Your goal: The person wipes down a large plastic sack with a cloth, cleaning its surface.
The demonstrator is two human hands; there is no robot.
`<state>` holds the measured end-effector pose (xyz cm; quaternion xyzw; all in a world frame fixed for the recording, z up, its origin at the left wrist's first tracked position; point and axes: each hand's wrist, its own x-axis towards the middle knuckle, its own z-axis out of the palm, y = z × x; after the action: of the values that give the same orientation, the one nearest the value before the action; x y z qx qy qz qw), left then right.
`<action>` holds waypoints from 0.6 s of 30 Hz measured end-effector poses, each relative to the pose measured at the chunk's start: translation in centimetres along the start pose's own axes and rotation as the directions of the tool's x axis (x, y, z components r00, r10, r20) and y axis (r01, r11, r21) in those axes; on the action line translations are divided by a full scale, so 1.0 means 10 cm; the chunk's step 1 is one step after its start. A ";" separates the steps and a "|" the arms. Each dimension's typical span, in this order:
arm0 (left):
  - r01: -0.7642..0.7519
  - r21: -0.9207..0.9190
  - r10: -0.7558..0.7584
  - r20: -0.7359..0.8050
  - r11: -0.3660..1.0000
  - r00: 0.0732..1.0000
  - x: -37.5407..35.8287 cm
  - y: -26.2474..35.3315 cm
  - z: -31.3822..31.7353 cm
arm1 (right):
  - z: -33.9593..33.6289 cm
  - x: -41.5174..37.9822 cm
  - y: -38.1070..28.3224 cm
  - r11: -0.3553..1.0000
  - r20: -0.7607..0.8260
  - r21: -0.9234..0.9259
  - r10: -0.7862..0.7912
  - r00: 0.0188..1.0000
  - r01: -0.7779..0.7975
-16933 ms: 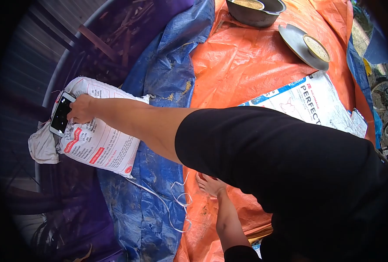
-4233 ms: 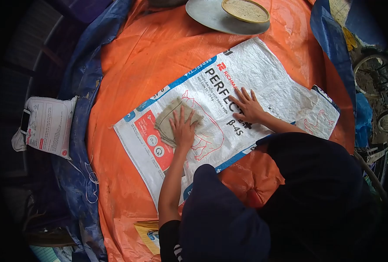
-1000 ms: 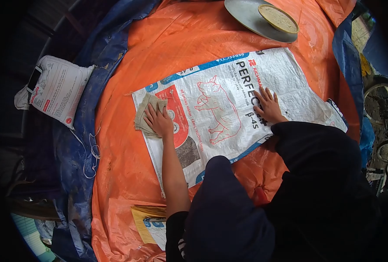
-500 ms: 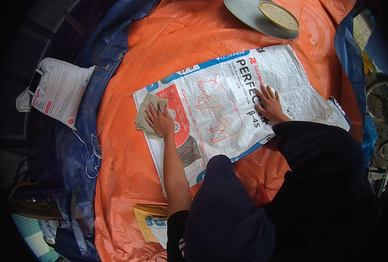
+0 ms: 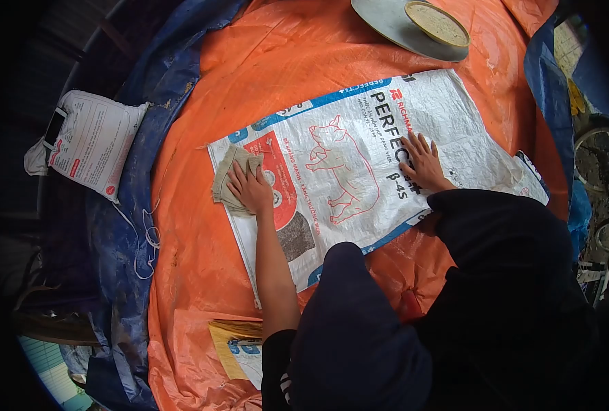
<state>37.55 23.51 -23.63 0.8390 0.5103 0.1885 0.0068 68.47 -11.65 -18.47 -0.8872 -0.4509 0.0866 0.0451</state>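
Observation:
A white woven feed sack (image 5: pixel 427 103), printed with a red pig outline and large dark letters, lies flat in front of me. On its left end rests a folded beige cloth (image 5: pixel 225 185). My left hand (image 5: pixel 251 188) lies on the cloth's right part with fingers spread, pressing it against the sack. My right hand (image 5: pixel 424 164) is spread flat over the printed lettering, touching the sack directly with nothing held.
An orange tarp (image 5: pixel 284 61) lies beneath the sack, bordered by a blue tarp (image 5: pixel 130 274). At the top are a grey lid-like disc (image 5: pixel 386 27) and a round container of pale material (image 5: pixel 438 24). A stuffed white bag (image 5: pixel 99 140) sits left, above white string (image 5: pixel 147 250).

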 end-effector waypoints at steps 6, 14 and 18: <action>0.002 0.009 -0.002 0.007 1.000 1.000 0.01 0.00 -0.01 | -0.03 -0.01 -0.05 0.997 -0.055 0.057 0.050 0.997 -0.047; -0.012 0.025 0.013 -0.011 1.000 1.000 -0.01 0.00 -0.02 | 0.00 -0.01 -0.02 1.000 -0.059 0.004 0.015 0.998 -0.014; -0.014 0.020 0.014 -0.011 1.000 1.000 -0.01 0.00 -0.01 | -0.01 -0.01 -0.02 1.000 -0.060 0.009 0.015 0.998 -0.014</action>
<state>37.47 23.42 -23.52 0.8415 0.5064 0.1882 -0.0060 68.25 -11.59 -18.33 -0.8924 -0.4426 0.0620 0.0620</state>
